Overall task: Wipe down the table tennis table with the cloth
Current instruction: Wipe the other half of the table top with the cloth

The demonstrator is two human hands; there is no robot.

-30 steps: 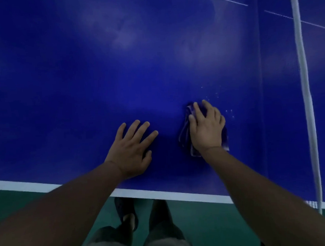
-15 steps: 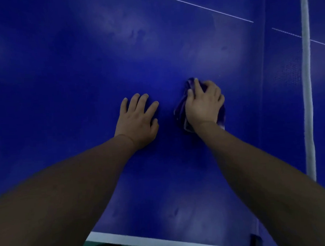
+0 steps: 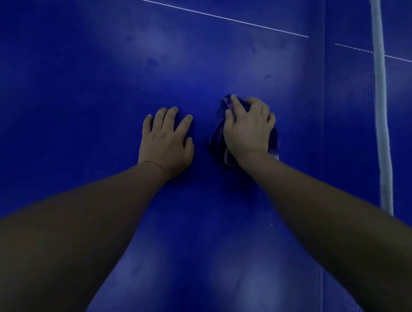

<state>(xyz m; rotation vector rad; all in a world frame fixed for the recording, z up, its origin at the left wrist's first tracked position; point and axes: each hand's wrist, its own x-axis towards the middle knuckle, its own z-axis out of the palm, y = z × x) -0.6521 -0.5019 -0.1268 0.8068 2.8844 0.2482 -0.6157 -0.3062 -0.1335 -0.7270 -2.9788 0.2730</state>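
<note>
Two hands flat on table (image 3: 77, 91): right hand (image 3: 247, 129) curled over bunched cloth (image 3: 219, 140), long axis running away from person; left hand (image 3: 167, 141) spread, bare, just beside.

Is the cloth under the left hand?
No, the cloth lies under the right hand, while the left hand rests on the bare blue table.

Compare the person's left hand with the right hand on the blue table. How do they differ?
The left hand lies bare on the table; the right hand sits on a bunched cloth. The left hand is spread flat and holds nothing; the right hand curls into the cloth. Both are palm down, side by side.
</note>
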